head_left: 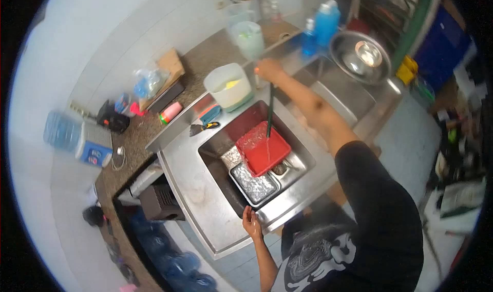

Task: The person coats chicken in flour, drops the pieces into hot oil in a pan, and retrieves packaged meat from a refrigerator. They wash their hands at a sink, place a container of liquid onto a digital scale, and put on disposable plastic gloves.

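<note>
My right hand reaches across to the faucet behind the sink, its fingers closed at the handle. From the dark green spout, water runs into a red plastic tray in the sink basin. Under and beside the red tray sits a metal tray, wet and shiny. My left hand is by the basin's front rim, holding nothing, fingers loosely apart and wet-looking.
Behind the basin stand a white square tub, a scraper and blue cloths. At right are a second basin, a steel bowl and blue bottles. A water dispenser stands left.
</note>
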